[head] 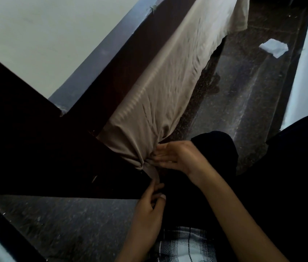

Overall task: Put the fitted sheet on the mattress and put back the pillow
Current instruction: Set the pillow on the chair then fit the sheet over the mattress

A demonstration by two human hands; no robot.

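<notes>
Fitted sheet of pale beige, thin cloth lies stretched along the side of the bed, between a dark brown wooden bed frame and a dark speckled stone floor. The mattress itself cannot be made out under it. At the near corner the cloth is drawn into a tight twisted bunch, and creases fan out from it up the side, which suggests the slack is being taken up there so the corner will hold. The right hand rests its straight, close-set fingers flat against the bunch, likely to pin it in place. The left hand sits below with curled fingers that appear to pinch the narrow tail of cloth hanging from the twist, probably to pull or tuck it. The far end of the sheet hangs loose and unfitted, so that corner looks undone. A white scrap of paper lies on the floor beyond. No pillow is in view.
</notes>
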